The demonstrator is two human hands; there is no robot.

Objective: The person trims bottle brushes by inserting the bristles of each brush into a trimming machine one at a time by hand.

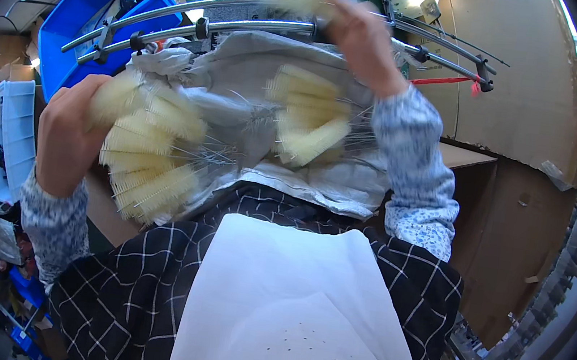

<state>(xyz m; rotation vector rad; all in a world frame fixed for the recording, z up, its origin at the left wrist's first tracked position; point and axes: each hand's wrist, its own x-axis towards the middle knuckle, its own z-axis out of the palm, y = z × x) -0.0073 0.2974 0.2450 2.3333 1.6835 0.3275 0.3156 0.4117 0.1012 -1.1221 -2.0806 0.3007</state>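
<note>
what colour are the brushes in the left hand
Pale cream-yellow brushes in the left hand, seen in the head view.

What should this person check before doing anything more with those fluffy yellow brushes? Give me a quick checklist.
1. Left hand grips its bundle of yellow brushes firmly: ok, fingers wrapped around the ends.
2. Right hand has a brush at the curved metal rails: ok, a brush tip shows above it.
3. Loose pile of brushes rests safely on the grey cloth: ok.
4. Wire stems untangled: cannot tell, too fine.
5. Blue bin clear of the hands: ok, it sits behind the rails.
</note>
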